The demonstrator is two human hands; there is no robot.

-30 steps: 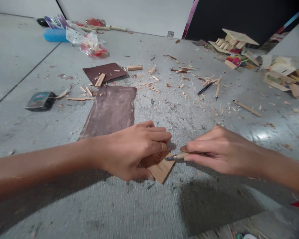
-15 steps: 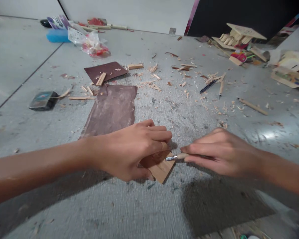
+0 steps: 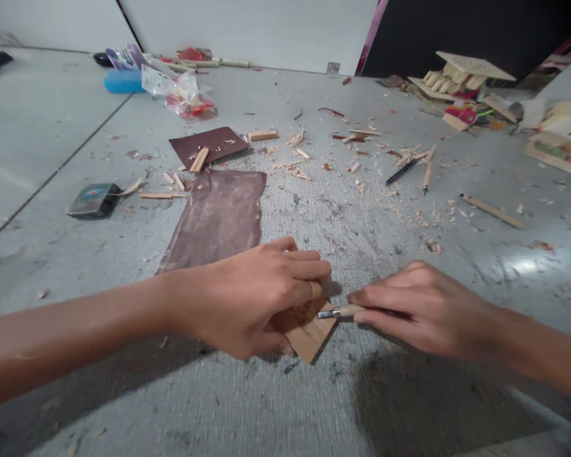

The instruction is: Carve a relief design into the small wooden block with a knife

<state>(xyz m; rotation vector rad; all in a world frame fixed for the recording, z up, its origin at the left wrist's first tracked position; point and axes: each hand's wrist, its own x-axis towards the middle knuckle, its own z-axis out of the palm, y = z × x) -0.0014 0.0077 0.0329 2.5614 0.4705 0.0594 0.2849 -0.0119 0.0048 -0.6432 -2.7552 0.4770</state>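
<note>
A small flat block of light wood [image 3: 311,337] lies on the grey surface, darker and roughened near its upper part. My left hand [image 3: 261,298] wraps over it from the left, fingers along the far side and thumb at the near edge, covering much of it. A ring shows on one finger. In my right hand [image 3: 413,308] is a wood-carving chisel [image 3: 345,311], pinched by its pale handle close to the metal. The flat blade rests at the block's right part, pointing left toward my left hand's fingers.
Sandpaper sheets [image 3: 219,216] lie beyond my left hand, with wood strips [image 3: 200,158] on one. Shavings, a pen [image 3: 400,172] and more carving tools [image 3: 491,211] are scattered to the right. A small dark box [image 3: 94,200] sits left; plastic bags [image 3: 185,95] and a stick model [image 3: 461,76] stand at the back.
The whole view has shifted, so everything appears slightly lower and mostly a little further right. Both hands keep their grips, and the chisel blade stays at nearly the same spot on the block.
</note>
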